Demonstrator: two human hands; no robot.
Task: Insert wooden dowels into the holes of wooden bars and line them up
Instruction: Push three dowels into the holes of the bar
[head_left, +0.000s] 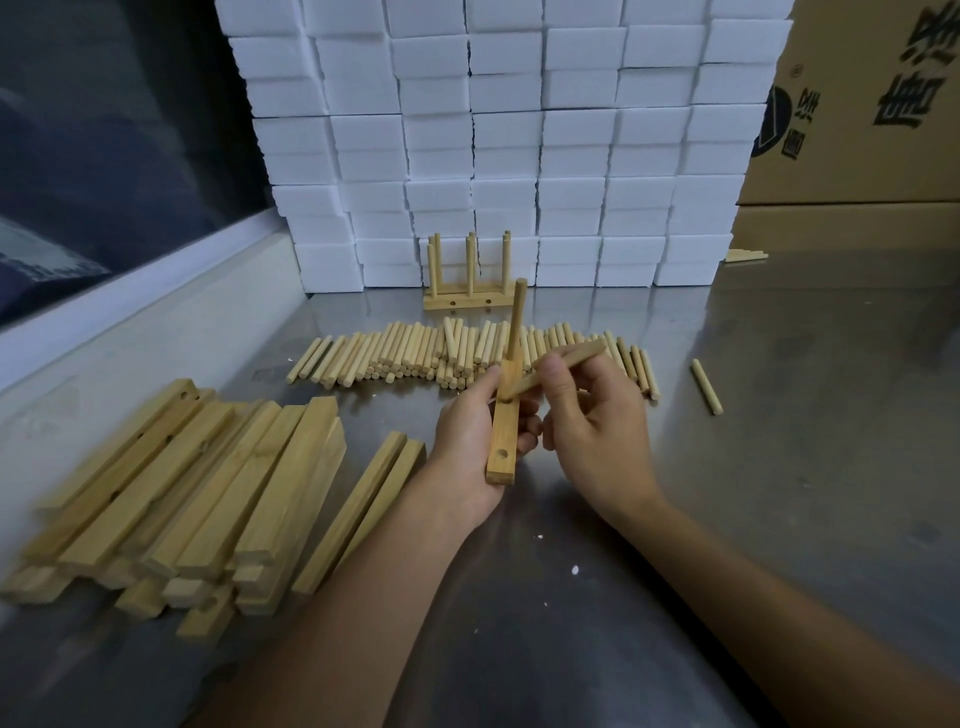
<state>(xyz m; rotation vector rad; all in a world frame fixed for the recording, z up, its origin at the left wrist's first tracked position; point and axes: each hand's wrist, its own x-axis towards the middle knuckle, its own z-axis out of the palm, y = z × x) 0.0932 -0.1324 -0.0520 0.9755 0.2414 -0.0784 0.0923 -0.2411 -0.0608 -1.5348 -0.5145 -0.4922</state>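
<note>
Steel worktop (779, 415), grey and shiny, carries all our material, with white foam blocks (519, 130) stacked along its far edge and a cardboard box (857, 104) at the far right corner. Nearest to us, by the left edge, lies the pile of wooden bars (182, 493). Above the middle of the worktop our left hand (467, 441) grips one bar (503, 447), fingers curled around it; one dowel (516, 322) already stands in its far hole. Our right hand (592, 415) pinches a second dowel (561, 366), its tip at the middle hole. We judge that if it enters tilted, it may jam or split the wood. Behind the hands lies the row of loose dowels (415, 353); a careless wrist could scatter them. Farthest, a finished bar (465, 299) stands against the foam.
</note>
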